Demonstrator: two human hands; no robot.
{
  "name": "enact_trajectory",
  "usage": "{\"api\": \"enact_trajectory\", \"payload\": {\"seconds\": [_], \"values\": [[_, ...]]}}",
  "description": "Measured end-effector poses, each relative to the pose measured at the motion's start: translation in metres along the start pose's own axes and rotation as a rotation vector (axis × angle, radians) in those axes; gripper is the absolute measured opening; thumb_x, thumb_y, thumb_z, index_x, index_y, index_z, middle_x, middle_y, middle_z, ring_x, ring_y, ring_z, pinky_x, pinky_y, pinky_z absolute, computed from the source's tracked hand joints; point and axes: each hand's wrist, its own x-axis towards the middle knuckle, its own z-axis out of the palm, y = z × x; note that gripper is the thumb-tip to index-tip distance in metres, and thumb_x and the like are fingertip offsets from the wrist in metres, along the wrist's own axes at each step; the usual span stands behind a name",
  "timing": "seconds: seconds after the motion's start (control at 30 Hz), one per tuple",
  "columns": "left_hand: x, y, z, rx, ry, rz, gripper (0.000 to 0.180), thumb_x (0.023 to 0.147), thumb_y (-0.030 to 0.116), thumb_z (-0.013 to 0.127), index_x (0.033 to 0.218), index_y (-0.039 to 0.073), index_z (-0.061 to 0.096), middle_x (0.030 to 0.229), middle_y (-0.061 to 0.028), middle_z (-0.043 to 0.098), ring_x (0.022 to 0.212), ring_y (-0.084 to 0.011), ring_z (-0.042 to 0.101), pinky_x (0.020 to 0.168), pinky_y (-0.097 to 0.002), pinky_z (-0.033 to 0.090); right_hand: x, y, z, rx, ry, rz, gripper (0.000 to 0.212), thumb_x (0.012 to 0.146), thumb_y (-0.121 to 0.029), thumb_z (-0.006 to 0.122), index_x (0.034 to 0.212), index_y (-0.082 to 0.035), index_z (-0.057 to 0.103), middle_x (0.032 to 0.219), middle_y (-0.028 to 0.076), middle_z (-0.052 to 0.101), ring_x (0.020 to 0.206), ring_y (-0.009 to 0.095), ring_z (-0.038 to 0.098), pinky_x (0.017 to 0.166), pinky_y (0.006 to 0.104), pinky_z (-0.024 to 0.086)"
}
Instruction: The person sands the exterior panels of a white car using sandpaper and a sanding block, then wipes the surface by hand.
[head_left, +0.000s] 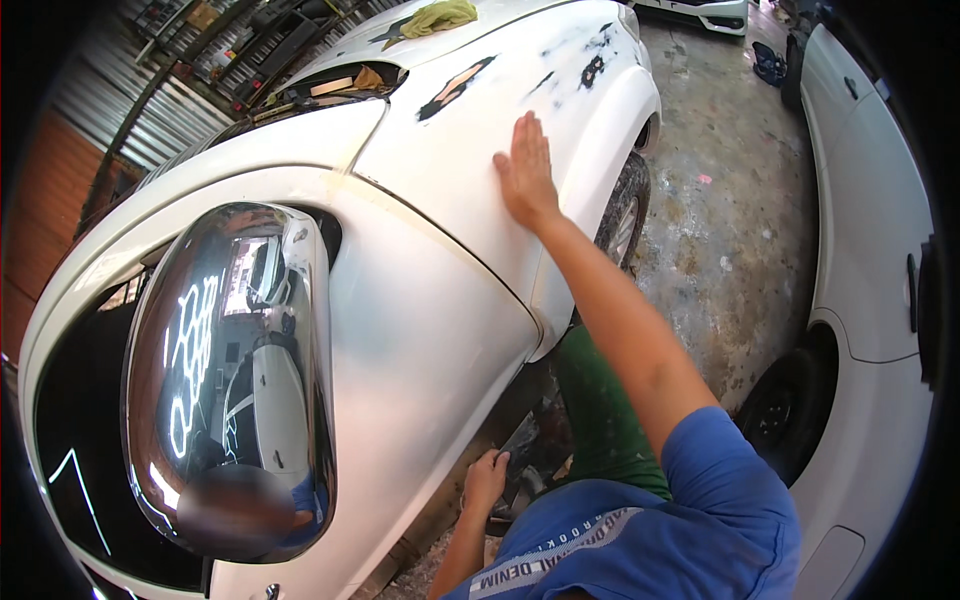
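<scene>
My right hand (528, 172) lies palm down on the white front fender (470, 190) of a vehicle, its fingers stretched out and together. Ahead of it, the paint shows a dark, bare elongated patch (456, 88) and a smaller dark spot (592, 70) among greyish sanded areas. Low beside the door's edge, my left hand (485, 482) is curled closed next to a dark object (517, 478); what it holds cannot be made out. A large chrome side mirror (230, 380) sticks out from the white door (400, 400) at left.
A yellowish cloth (432, 18) rests on the hood. Small wooden pieces (335, 87) lie near the windshield base. A second white car (875, 210) stands along the right, across a stained concrete floor (715, 230). The vehicle's front wheel (625, 215) sits below the fender.
</scene>
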Motion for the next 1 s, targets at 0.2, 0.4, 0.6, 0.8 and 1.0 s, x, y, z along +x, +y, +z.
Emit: {"api": "enact_trajectory", "payload": {"seconds": [0.2,0.4,0.6,0.8,1.0], "values": [[-0.001,-0.007,0.001,0.046,0.013,0.015,0.037,0.098,0.039,0.058,0.105,0.005,0.070,0.091,-0.0249,0.070,0.092,-0.0454,0.067,0.078,-0.0510,0.051,0.011,-0.013,0.022,-0.104,0.154,0.000,0.080,0.104,-0.041,0.048,0.150,0.019,0.021,0.159,0.040,0.018,0.150,0.052,0.016,0.123,0.0570,0.014],[0.000,0.004,0.001,0.033,0.003,0.047,0.037,0.099,0.039,0.057,0.103,0.005,0.070,0.085,-0.0217,0.070,0.087,-0.0433,0.068,0.076,-0.0509,0.051,-0.042,-0.117,-0.011,0.058,-0.183,-0.304,0.091,0.099,-0.050,0.053,0.154,0.013,0.018,0.163,0.033,0.012,0.153,0.047,0.011,0.125,0.0534,0.009],[0.007,0.010,-0.003,0.029,-0.008,0.036,0.036,0.099,0.039,0.058,0.103,0.006,0.071,0.085,-0.0209,0.071,0.087,-0.0424,0.069,0.075,-0.0492,0.051,-0.003,-0.087,-0.009,0.012,-0.062,-0.302,0.083,0.100,-0.045,0.052,0.155,0.009,0.022,0.163,0.031,0.018,0.153,0.044,0.017,0.125,0.0526,0.013],[0.005,-0.003,-0.002,-0.019,0.000,-0.039,0.036,0.098,0.039,0.058,0.105,0.006,0.072,0.089,-0.0224,0.071,0.090,-0.0429,0.069,0.077,-0.0495,0.052,0.059,-0.009,0.010,-0.036,0.144,0.006,0.073,0.106,-0.042,0.043,0.153,0.011,0.024,0.161,0.032,0.022,0.152,0.044,0.020,0.124,0.0520,0.016],[0.002,-0.023,-0.004,0.008,0.019,-0.033,0.038,0.098,0.040,0.059,0.104,0.006,0.072,0.090,-0.0234,0.071,0.091,-0.0436,0.068,0.077,-0.0502,0.052,0.089,0.081,0.015,-0.088,0.115,0.321,0.077,0.108,-0.050,0.029,0.155,0.011,0.021,0.163,0.030,0.018,0.154,0.041,0.014,0.125,0.0502,0.012]]}}
